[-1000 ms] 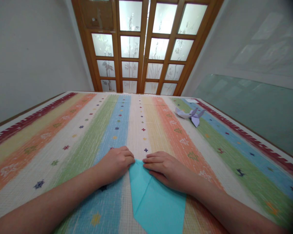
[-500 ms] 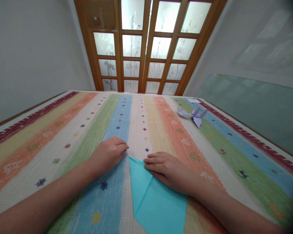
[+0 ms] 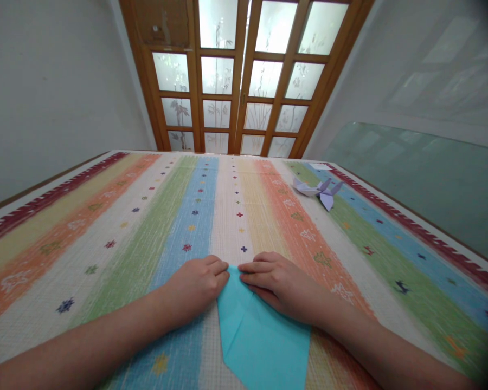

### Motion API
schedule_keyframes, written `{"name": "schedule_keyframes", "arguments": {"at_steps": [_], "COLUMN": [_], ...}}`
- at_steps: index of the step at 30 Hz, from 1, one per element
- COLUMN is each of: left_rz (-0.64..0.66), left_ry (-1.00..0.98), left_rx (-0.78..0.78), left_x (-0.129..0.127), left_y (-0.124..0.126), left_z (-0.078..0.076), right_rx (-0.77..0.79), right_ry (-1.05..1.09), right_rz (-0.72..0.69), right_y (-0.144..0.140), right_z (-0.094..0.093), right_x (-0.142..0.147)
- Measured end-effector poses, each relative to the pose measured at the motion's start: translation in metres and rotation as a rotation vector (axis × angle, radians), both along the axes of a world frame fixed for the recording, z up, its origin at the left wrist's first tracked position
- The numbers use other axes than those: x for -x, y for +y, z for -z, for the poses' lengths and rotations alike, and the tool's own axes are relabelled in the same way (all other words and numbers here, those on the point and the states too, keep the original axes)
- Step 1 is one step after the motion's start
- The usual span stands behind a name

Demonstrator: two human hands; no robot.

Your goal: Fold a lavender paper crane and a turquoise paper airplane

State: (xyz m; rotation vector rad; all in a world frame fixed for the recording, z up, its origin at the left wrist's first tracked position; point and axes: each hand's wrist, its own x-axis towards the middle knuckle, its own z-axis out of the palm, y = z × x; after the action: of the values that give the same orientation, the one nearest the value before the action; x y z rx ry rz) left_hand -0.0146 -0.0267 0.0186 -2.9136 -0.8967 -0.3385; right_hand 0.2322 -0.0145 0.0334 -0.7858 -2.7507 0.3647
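Left hand (image 3: 195, 287) flat and palm down at 9 o'clock of the pointed far tip of the blue paper (image 3: 260, 336), fingertips pressing on the left edge of the tip, nothing gripped. Right hand (image 3: 280, 281) also flat with fingers stretched, pressing on the right side of the same tip at 3 o'clock, fingertips nearly meeting the left ones. Paper folded, lying flat on the striped table (image 3: 106, 238) at 6 o'clock, close to the near edge; small lilac paper figure (image 3: 319, 190) far away at 1 o'clock, well apart from both hands.
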Motion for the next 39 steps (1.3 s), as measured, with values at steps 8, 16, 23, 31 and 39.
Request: {"name": "schedule_keyframes", "arguments": {"at_steps": [8,16,23,31,39], "left_rz": [-0.057,-0.176,-0.300,-0.318,-0.033], "left_ry": [0.038,0.070,0.110,0.103,0.122], "left_rx": [0.027,0.028,-0.051,-0.146,-0.190], "left_x": [-0.003,-0.007,-0.010,-0.006,-0.011], "left_y": [-0.007,-0.011,-0.014,-0.014,-0.015], "left_z": [0.001,0.005,-0.003,-0.006,0.005], "right_rx": [-0.003,-0.001,0.008,0.007,-0.005], "right_ry": [-0.020,-0.002,-0.019,-0.043,-0.039], "right_rz": [-0.008,-0.005,-0.002,-0.005,-0.014], "right_y": [0.001,0.001,0.000,0.001,0.002], "right_z": [-0.001,0.000,0.001,-0.001,0.001], "right_x": [0.001,0.000,0.000,0.000,0.001]}}
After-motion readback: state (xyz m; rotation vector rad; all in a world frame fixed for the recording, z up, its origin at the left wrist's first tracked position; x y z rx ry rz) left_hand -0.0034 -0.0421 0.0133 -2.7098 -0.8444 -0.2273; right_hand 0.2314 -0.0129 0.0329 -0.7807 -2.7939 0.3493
